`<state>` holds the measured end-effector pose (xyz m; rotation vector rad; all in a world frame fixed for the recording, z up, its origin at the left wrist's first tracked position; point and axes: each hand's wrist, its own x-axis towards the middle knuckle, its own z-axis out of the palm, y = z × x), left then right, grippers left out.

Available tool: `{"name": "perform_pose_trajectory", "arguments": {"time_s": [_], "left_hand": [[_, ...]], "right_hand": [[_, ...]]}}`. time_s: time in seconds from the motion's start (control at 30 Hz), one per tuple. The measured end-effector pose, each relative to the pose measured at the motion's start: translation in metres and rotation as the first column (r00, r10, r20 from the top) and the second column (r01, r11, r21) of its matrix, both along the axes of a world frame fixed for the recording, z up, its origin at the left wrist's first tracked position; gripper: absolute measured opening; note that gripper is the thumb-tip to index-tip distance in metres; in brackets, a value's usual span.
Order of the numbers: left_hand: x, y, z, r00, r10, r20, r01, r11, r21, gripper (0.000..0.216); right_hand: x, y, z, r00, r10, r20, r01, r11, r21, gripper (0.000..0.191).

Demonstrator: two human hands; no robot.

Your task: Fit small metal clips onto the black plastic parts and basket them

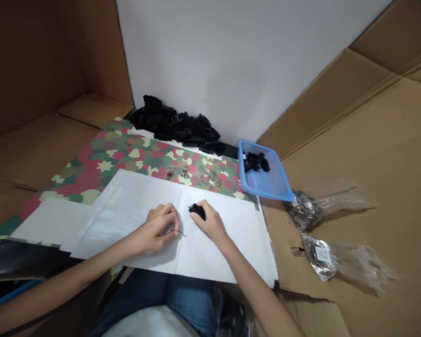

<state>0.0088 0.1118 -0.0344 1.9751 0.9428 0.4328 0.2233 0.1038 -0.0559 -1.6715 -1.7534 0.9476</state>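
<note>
My right hand rests on the white sheets with its fingers closed round a small black plastic part. Just left of it, my left hand is curled on the paper and pinches a thin metal pin that points toward the right hand. The two hands are a few centimetres apart. Small heaps of shiny metal bits lie on the camouflage-patterned sheet beyond the hands.
A pile of black plastic parts sits against the white back wall. A blue basket at the right holds a few black parts. Two clear bags of metal pieces lie on cardboard at the right. Cardboard walls enclose both sides.
</note>
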Motion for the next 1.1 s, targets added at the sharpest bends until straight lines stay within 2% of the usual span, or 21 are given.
{"name": "perform_pose_trajectory", "arguments": {"time_s": [0.07, 0.17, 0.3, 0.37, 0.47, 0.53, 0.6, 0.73, 0.83, 1.1], "left_hand": [[-0.005, 0.003, 0.004, 0.984, 0.024, 0.175, -0.004, 0.993, -0.116, 0.015], [-0.008, 0.005, 0.015, 0.888, 0.150, 0.435, 0.005, 0.942, -0.336, 0.018], [0.004, -0.006, 0.033, 0.743, 0.386, 0.547, -0.026, 0.833, -0.552, 0.019], [0.014, -0.014, 0.041, 0.686, 0.449, 0.573, -0.009, 0.792, -0.611, 0.019], [0.027, -0.023, 0.049, 0.636, 0.487, 0.598, 0.018, 0.766, -0.643, 0.019], [0.032, -0.027, 0.052, 0.630, 0.510, 0.587, 0.000, 0.755, -0.656, 0.021], [0.035, -0.030, 0.053, 0.629, 0.538, 0.561, -0.028, 0.737, -0.676, 0.022], [0.036, -0.035, 0.051, 0.626, 0.569, 0.533, -0.063, 0.719, -0.693, 0.024], [0.037, -0.037, 0.049, 0.634, 0.566, 0.527, -0.088, 0.729, -0.678, 0.023], [0.040, -0.038, 0.045, 0.638, 0.552, 0.536, -0.103, 0.752, -0.651, 0.022]], "right_hand": [[0.001, 0.001, 0.001, 0.999, -0.013, -0.043, 0.013, 1.000, -0.006, 0.021], [0.001, 0.000, 0.011, 0.989, -0.036, -0.140, 0.032, 0.999, -0.034, 0.021], [-0.014, -0.009, 0.034, 0.948, -0.080, -0.308, 0.062, 0.996, -0.069, 0.035], [-0.028, -0.017, 0.043, 0.873, -0.137, -0.468, 0.102, 0.990, -0.099, 0.044], [-0.048, -0.029, 0.049, 0.671, -0.288, -0.683, 0.208, 0.958, -0.199, 0.054], [-0.057, -0.036, 0.049, 0.571, -0.382, -0.727, 0.297, 0.921, -0.251, 0.056], [-0.060, -0.040, 0.048, 0.525, -0.429, -0.735, 0.370, 0.893, -0.257, 0.056], [-0.060, -0.042, 0.046, 0.553, -0.408, -0.726, 0.430, 0.886, -0.171, 0.051], [-0.062, -0.042, 0.045, 0.576, -0.390, -0.719, 0.449, 0.885, -0.121, 0.047], [-0.064, -0.040, 0.044, 0.593, -0.356, -0.722, 0.450, 0.890, -0.069, 0.042]]}}
